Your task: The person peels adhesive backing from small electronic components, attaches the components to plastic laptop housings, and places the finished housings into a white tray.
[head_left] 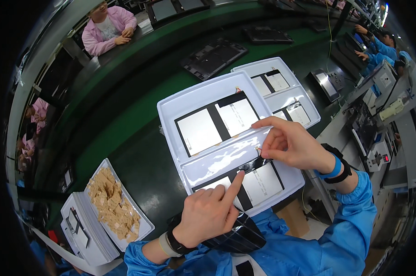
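Note:
A white two-compartment tray (pixel 171 110) lies in front of me on the green conveyor belt. Each compartment holds a flat silver twin-cell pack with a black centre strip: the far pack (pixel 217 122) and the near pack (pixel 258 181). A clear plastic film (pixel 221 156) lies across the near pack's upper half. My right hand (pixel 290 145) pinches the film's right edge near a small connector. My left hand (pixel 210 214) presses its index fingertip on the near pack's black strip, other fingers curled.
A second white tray (pixel 309 99) with similar packs sits behind to the right. At the left, a white tray of small tan pieces (pixel 113 207) rests by a stack of trays (pixel 86 234). Dark device shells (pixel 212 57) lie on the belt. Other workers sit around; machines (pixel 378 142) stand right.

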A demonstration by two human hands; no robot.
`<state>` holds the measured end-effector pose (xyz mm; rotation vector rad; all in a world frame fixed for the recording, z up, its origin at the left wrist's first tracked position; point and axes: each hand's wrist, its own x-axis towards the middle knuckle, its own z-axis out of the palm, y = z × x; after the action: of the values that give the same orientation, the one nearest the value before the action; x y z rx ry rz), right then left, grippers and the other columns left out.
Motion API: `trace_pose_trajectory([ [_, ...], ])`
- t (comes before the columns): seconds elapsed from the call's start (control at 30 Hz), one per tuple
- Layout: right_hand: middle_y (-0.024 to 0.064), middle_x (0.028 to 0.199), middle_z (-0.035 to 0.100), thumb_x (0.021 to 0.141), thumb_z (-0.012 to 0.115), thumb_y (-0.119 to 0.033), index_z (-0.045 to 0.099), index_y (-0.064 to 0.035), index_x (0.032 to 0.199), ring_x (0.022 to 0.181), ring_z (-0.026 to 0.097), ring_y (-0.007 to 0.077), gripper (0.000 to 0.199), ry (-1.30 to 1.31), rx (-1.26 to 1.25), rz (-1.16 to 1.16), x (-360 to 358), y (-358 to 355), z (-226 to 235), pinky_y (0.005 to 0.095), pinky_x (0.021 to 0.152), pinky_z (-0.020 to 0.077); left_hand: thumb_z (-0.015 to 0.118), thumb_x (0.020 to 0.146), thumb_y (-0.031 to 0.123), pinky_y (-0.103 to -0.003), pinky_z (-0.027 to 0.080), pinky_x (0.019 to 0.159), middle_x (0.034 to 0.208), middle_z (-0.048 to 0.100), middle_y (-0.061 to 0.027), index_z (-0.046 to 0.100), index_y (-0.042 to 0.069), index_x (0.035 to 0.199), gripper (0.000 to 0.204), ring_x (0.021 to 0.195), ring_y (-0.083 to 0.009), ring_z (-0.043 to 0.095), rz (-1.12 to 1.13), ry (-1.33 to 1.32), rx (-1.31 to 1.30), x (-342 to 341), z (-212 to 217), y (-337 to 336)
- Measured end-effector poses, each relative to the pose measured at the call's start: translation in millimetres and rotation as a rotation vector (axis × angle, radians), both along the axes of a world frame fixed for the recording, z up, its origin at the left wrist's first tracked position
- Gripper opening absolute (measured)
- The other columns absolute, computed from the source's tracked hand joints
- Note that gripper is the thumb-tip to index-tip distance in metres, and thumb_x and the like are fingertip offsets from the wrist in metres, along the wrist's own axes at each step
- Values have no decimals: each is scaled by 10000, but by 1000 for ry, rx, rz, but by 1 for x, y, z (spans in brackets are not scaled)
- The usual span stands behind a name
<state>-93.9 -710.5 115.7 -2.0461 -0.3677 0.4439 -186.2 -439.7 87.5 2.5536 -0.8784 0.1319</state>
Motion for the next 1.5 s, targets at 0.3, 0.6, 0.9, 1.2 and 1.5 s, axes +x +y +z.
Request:
trace_pose_trajectory([
  [0.3, 78, 820, 754, 897, 833, -51, 595, 13, 1376, 745, 751, 135, 538, -32, -20, -17, -4, 0, 2, 250, 696, 594, 651, 791, 171, -361, 505, 518, 699, 505, -21, 598, 99, 1530, 744, 525, -193, 577, -18, -18, 97, -2, 1, -5],
  [0.6, 193, 1352, 626, 839, 864, -82, 601, -63, 1426, 1070, 700, 315, 644, -335, -388, -49, -22, 1, 10, 364, 860, 562, 672, 775, 176, -364, 520, 559, 722, 532, -38, 605, 49, 1503, 742, 569, -212, 604, -18, -39, 96, -4, -1, -5],
  [0.9, 198, 1727, 325, 992, 713, -295, 580, -133, 1530, 1616, 214, 473, 577, -721, -609, 297, -52, -16, 1, 589, 1270, 269, 654, 811, 103, -386, 514, 568, 730, 610, -67, 685, 25, 1342, 537, 579, -255, 615, 0, -21, -133, -3, -1, 4],
  [1.2, 260, 1456, 643, 951, 736, -66, 547, 13, 1527, 1262, 692, 367, 611, -421, 8, -288, -60, -40, -42, 401, 1092, 520, 767, 946, 276, -391, 491, 552, 636, 660, -154, 679, 27, 764, 321, 589, -359, 682, 436, 340, -232, 10, 2, 68],
  [1.5, 259, 1472, 630, 978, 654, -16, 613, 54, 1436, 1350, 629, 415, 465, -518, 52, -300, -52, -36, -62, 415, 1139, 484, 763, 888, 172, -388, 476, 522, 600, 661, -137, 675, 14, 699, 262, 518, -330, 652, 451, 37, -96, 0, 33, 45],
])
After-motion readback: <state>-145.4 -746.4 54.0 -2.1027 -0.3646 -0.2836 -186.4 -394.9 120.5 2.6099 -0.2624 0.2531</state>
